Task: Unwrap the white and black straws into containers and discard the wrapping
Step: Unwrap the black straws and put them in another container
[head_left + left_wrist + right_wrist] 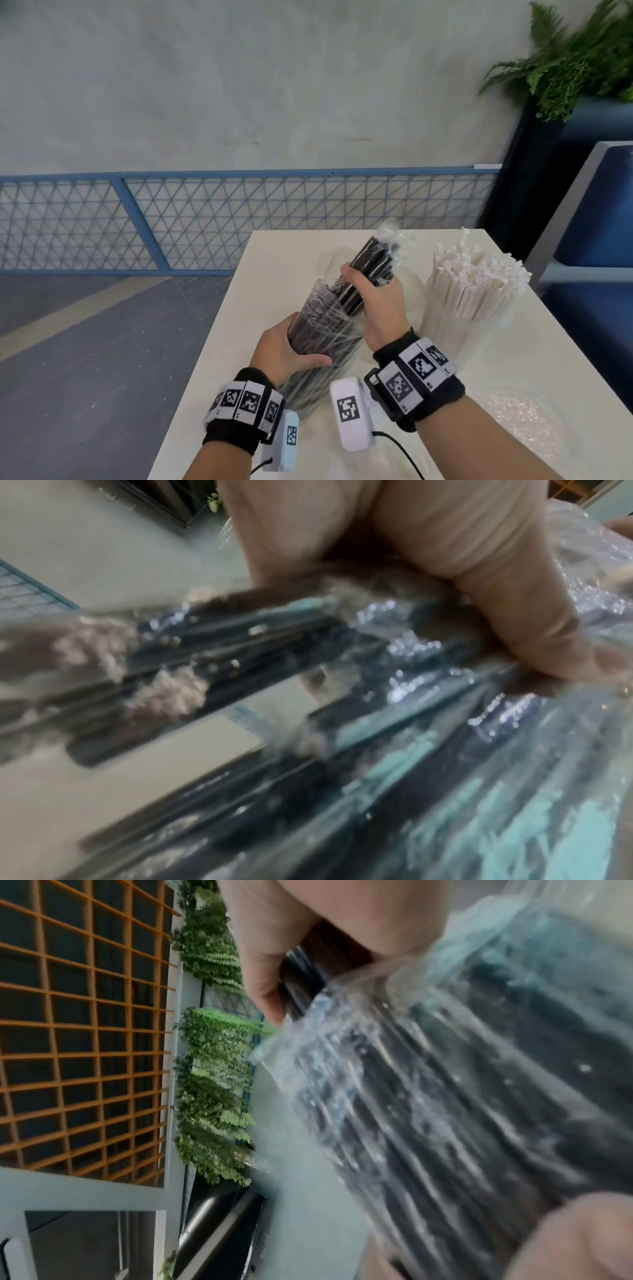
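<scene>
A bundle of black straws in clear plastic wrapping is held tilted above the white table. My left hand grips the wrapped lower part of the bundle. My right hand grips the upper part of the black straws, which stick out of the opened wrapping. Torn plastic hangs at the bundle's top end. White paper-wrapped straws stand upright in a clear container at the right. The left wrist view shows the wrapped straws close up, blurred.
The table's left edge runs diagonally beside a grey floor. A blue mesh fence lines the far wall. A blue seat and a fern stand at the right. Crinkled clear plastic lies on the table by my right forearm.
</scene>
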Tool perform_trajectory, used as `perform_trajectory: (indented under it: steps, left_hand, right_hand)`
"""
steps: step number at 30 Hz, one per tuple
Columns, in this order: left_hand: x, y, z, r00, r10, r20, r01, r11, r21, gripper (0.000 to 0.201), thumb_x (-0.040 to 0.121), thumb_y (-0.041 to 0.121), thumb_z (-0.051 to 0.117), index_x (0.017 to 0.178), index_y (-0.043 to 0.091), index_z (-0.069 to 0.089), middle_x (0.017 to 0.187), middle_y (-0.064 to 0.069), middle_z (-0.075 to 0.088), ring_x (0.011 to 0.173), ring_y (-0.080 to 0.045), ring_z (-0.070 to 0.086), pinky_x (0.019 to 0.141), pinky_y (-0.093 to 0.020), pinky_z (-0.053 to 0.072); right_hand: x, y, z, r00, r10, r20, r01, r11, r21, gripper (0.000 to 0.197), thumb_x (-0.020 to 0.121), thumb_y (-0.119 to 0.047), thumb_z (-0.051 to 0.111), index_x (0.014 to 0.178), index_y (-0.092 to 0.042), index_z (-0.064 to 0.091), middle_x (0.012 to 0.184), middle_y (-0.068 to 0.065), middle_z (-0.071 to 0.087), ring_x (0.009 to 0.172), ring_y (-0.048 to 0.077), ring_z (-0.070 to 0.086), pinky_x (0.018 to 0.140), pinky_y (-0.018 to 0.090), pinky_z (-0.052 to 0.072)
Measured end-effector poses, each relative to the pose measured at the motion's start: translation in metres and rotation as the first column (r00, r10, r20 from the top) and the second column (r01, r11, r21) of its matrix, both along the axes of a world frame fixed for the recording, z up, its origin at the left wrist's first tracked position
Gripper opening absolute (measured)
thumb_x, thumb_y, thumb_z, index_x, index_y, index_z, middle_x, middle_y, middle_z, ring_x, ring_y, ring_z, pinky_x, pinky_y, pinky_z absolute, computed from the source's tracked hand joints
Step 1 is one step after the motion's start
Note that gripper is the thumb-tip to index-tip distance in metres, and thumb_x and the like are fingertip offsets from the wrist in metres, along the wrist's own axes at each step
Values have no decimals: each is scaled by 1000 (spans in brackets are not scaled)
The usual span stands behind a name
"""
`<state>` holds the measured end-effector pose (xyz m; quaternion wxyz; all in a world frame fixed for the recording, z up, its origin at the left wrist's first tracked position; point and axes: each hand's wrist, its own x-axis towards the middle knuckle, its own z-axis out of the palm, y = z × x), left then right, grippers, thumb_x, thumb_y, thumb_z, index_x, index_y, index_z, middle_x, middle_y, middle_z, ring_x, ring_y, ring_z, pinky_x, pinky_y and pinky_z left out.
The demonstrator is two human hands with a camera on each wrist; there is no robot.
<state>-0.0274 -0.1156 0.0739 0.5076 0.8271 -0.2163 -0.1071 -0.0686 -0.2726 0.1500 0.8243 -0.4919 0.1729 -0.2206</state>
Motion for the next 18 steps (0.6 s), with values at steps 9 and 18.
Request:
perform_trajectory:
  steps: [9, 18]
  left_hand:
    - [3, 1, -6, 999, 12, -47, -15, 999, -44, 53, 55, 16, 89, 91, 39, 58, 80, 38, 66, 81, 15, 62, 70, -2, 44]
    - [5, 0, -5, 999, 29, -46, -30, 999, -38, 51, 56, 20, 89, 92, 38, 59, 89, 18, 70, 85, 8, 64, 73, -8, 47]
  right_hand:
    - [3, -18, 23, 989, -76, 127, 74, 997, 18, 37, 74, -9, 74, 107, -6, 58, 95, 6, 69, 87, 16, 67, 80, 30, 56]
    - [11, -11, 18, 995, -80, 62, 82, 996, -25, 16, 75, 0, 71, 90, -3, 66, 81, 7, 67, 72, 17, 65, 64, 26, 55]
